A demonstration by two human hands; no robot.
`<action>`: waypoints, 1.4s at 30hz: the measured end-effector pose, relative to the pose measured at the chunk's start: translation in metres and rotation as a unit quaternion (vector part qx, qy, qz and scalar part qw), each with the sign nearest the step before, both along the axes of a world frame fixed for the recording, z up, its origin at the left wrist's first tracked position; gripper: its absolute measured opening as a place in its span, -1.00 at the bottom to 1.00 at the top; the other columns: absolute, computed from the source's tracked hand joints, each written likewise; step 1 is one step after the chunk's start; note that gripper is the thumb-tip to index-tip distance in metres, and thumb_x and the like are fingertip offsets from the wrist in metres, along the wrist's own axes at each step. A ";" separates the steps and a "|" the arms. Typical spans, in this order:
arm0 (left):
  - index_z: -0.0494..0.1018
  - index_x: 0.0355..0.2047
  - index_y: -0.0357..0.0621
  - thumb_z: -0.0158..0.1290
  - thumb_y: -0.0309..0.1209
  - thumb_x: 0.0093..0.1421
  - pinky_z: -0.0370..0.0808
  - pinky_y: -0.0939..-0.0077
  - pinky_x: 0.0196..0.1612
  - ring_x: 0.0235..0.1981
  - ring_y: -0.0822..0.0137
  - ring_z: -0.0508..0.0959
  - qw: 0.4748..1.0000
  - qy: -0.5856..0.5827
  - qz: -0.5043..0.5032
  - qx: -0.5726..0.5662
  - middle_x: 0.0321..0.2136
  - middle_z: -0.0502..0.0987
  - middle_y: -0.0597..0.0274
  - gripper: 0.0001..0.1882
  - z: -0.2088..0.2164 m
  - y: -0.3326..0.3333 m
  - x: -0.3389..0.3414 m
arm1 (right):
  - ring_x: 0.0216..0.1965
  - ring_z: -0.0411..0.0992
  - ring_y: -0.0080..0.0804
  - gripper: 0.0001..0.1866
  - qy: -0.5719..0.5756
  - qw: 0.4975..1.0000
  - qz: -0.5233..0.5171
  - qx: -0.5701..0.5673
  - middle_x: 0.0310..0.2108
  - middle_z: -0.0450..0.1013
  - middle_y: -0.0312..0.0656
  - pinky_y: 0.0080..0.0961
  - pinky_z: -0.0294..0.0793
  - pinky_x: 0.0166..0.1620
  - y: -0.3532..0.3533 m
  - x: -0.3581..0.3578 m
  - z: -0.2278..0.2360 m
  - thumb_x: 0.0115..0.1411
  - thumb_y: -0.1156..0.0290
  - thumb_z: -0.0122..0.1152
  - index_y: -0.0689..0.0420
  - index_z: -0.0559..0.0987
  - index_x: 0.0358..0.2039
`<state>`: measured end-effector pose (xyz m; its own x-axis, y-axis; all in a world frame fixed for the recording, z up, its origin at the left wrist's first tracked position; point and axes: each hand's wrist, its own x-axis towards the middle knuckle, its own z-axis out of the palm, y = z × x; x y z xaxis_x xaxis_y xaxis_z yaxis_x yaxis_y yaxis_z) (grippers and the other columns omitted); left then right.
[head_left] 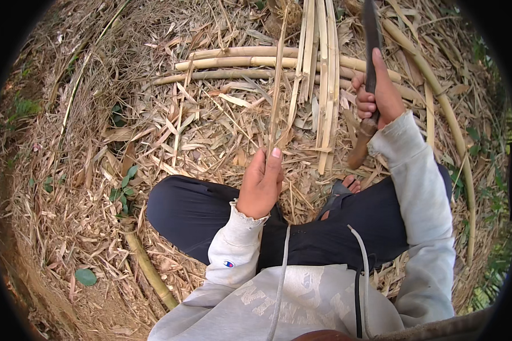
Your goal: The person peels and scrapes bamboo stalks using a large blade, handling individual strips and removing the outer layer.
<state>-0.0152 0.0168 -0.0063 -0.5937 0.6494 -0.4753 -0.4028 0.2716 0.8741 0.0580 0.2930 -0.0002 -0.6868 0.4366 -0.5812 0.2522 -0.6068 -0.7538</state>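
1. Left hand [261, 184] grip: thumb and fingers pinched together on the lower part of a long, thin, straw-coloured bamboo strip [277, 88]; strip points away from the body.
2. Right hand [382, 95] grip: clamped on a long knife with dark metal blade and brown wooden handle [371, 42]. Blade up, thumb along it, handle butt sticking out below. Knife well apart from strip.
3. Between the hands, farther out: bundle of flat, pale-yellow split bamboo slats [326, 85], lying across round, tan bamboo poles [227, 63].
4. Dark navy cloth trousers [190, 213], knees spread, just beside left hand.
5. Ground [210, 133]: dry brown leaves, pale shavings.
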 end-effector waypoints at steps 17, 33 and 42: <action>0.24 -0.36 -0.20 0.16 0.04 0.15 0.42 0.21 -0.55 -0.63 0.02 0.52 0.854 0.415 -0.310 0.051 -0.67 0.44 0.06 -0.46 0.050 0.115 0.129 | -0.73 0.39 -0.32 -0.72 -0.200 0.925 0.265 0.184 -0.68 0.42 -0.11 -0.30 0.41 -0.66 -0.022 -0.036 -0.130 0.19 0.48 -0.19 0.38 0.50 -0.45; 0.21 -0.31 -0.18 0.41 0.03 -0.17 0.29 0.36 -0.57 -0.62 0.15 0.41 0.893 0.260 -0.361 0.070 -0.63 0.35 0.16 -0.27 0.073 0.084 0.145 | -0.65 0.46 -0.32 -0.74 -0.116 0.966 0.163 0.166 -0.57 0.49 -0.01 -0.32 0.51 -0.54 0.031 -0.086 -0.151 0.20 0.41 0.00 0.33 0.54 -0.50; 0.29 -0.37 -0.19 0.22 -0.19 0.16 0.24 0.53 -0.62 -0.68 0.53 0.27 0.930 0.172 -0.278 0.170 -0.68 0.29 0.42 -0.61 0.066 0.075 0.144 | -0.64 0.43 -0.30 -0.78 -0.234 0.945 0.228 0.030 -0.57 0.45 -0.11 -0.27 0.50 -0.52 0.132 -0.007 -0.191 0.17 0.50 -0.18 0.27 0.43 -0.25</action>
